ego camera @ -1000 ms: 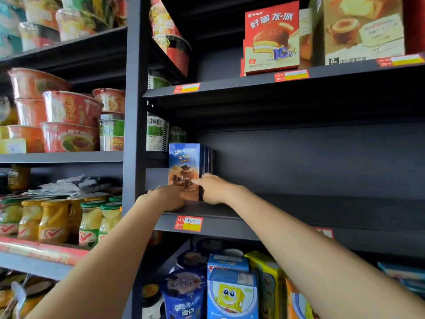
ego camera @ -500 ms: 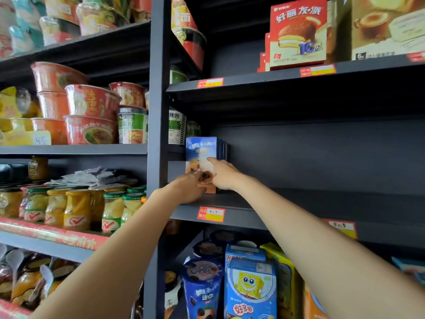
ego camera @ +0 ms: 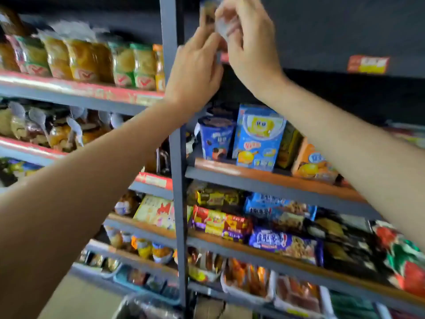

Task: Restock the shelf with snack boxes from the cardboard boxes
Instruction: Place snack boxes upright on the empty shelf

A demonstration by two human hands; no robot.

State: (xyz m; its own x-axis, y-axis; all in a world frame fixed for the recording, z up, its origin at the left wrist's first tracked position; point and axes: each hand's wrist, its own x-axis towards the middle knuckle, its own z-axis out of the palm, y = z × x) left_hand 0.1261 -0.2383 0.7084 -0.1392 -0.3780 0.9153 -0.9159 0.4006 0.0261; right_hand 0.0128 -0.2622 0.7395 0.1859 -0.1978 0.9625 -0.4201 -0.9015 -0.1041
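Two hands are up at the left end of the dark shelf, right beside the grey upright post. The left hand and right hand meet at the foot of the snack box, which stands on that shelf and is cut off by the top of the view. Judging by the pose, they are squaring it into the corner so the row starts flush against the post. The right fingers look curled at the box face, the left fingers lie against its lower edge; motion blur hides whether either truly grips it. Against half a second ago, the view has dropped sharply: the hands sit near the top now, and lower shelves of biscuit packs show.
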